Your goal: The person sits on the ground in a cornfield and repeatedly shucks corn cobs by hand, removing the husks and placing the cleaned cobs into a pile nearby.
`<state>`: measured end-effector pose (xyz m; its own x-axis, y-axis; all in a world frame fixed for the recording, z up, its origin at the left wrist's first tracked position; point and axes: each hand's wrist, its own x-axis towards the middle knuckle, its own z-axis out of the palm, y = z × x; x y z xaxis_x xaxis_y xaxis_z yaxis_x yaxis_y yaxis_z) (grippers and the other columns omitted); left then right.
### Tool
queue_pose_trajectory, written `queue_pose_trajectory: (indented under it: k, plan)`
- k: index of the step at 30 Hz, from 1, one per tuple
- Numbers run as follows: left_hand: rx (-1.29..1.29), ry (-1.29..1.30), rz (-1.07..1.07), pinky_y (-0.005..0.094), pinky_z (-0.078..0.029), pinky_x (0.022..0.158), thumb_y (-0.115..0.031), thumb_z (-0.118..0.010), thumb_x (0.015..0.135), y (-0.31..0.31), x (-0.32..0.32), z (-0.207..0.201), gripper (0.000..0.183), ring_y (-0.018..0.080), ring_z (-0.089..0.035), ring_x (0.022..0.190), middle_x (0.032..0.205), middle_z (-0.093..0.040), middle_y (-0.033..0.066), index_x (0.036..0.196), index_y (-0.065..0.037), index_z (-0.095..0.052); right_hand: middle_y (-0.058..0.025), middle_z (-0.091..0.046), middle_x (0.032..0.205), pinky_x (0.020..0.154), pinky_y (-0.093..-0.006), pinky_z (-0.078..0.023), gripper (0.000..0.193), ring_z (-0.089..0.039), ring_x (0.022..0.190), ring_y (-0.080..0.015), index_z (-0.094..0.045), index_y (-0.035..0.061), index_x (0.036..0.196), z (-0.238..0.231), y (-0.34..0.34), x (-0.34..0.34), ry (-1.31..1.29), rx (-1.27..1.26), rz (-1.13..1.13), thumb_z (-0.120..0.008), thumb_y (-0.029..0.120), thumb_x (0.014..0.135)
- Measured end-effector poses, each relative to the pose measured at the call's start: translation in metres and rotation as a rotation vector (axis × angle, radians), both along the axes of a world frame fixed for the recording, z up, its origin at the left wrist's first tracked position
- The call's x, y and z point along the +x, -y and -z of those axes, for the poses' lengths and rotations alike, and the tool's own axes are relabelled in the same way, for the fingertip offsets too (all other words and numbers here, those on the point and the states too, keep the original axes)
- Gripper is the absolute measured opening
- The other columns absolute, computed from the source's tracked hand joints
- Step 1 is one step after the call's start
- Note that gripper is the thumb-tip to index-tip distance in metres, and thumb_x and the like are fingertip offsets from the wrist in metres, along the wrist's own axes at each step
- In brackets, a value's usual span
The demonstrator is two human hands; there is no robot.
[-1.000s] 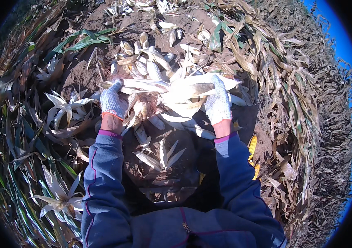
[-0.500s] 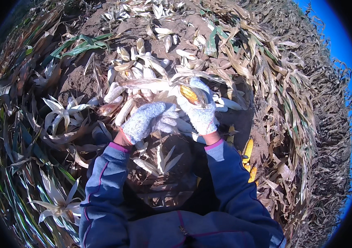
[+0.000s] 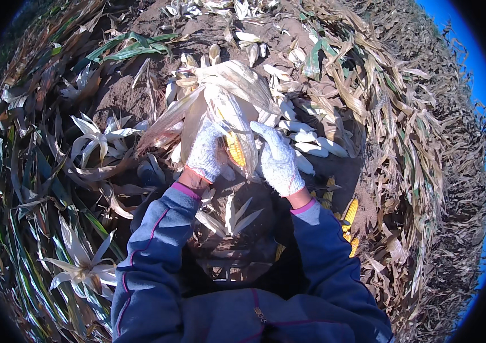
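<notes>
Between my gloved hands is an ear of corn [image 3: 235,150], its yellow kernels showing through a gap in pale, dry husk leaves [image 3: 237,86] that spread out above it. My left hand [image 3: 205,153], in a white knit glove, is closed round the ear's left side. Just right of the husk is my right hand [image 3: 280,161], also gloved, with its fingers stretched out and holding nothing. Whether its fingertips touch the husk edge is hard to make out.
Several unhusked ears [image 3: 314,148] lie heaped on the soil beyond my hands. Bare yellow ears [image 3: 350,212] lie by my right forearm. Emptied husks [image 3: 97,137] lie at the left, and dry stalks [image 3: 391,131] bank up on the right.
The ear has passed from my right hand to my left and stands more upright. Its husk leaves now fan out upward, and my right hand has come off to the side.
</notes>
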<state>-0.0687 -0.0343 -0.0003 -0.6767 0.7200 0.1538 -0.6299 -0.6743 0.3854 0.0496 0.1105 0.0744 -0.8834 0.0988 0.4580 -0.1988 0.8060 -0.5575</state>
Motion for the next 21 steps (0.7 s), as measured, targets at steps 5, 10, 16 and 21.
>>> queue_pose_trajectory:
  k: [5, 10, 16, 21]
  plan:
    - [-0.221, 0.089, -0.176, 0.0387, -0.052, 0.088, -0.002, -0.053, 0.088, -0.002, 0.017, -0.037, 0.040, 0.0222, -0.060, 0.102, 0.113, -0.057, 0.0086, 0.127, -0.007, -0.046, -0.0130, -0.057, 0.131, 0.102, -0.0345, -0.041, 0.050, -0.054, 0.122, -0.0243, -0.052, 0.0011, 0.131, -0.013, 0.011, 0.005, 0.138, -0.315, 0.030, -0.067, 0.023, 0.088]
    - [-0.381, -0.054, -0.162, 0.0376, -0.053, 0.088, -0.006, -0.056, 0.092, -0.006, 0.020, -0.036, 0.042, 0.0219, -0.060, 0.104, 0.115, -0.058, 0.0077, 0.132, -0.009, -0.047, -0.0153, -0.057, 0.127, 0.102, -0.0344, -0.041, 0.048, -0.055, 0.120, -0.0279, -0.054, 0.0013, 0.128, 0.006, 0.008, 0.000, 0.097, -0.281, 0.116, -0.067, 0.023, 0.088]
    - [-0.405, -0.108, -0.003, 0.0346, -0.054, 0.083, -0.006, -0.056, 0.090, 0.007, 0.021, -0.027, 0.042, 0.0190, -0.062, 0.095, 0.106, -0.060, 0.0061, 0.131, -0.008, -0.047, -0.0039, -0.065, 0.100, 0.052, -0.0222, -0.047, 0.028, -0.062, 0.072, -0.0095, -0.061, 0.0046, 0.118, -0.014, -0.016, 0.004, 0.122, -1.098, 0.319, -0.061, 0.011, 0.091]
    - [-0.661, -0.697, 0.219, 0.0330, -0.045, 0.099, -0.008, -0.066, 0.080, 0.017, 0.043, -0.060, 0.070, 0.0219, -0.054, 0.117, 0.129, -0.054, 0.0125, 0.142, 0.000, -0.036, -0.0121, -0.066, 0.102, 0.084, -0.0382, -0.050, 0.027, -0.061, 0.091, -0.0256, -0.062, 0.0035, 0.111, 0.047, -0.106, 0.014, 0.007, 0.273, 0.598, -0.060, 0.019, 0.089]
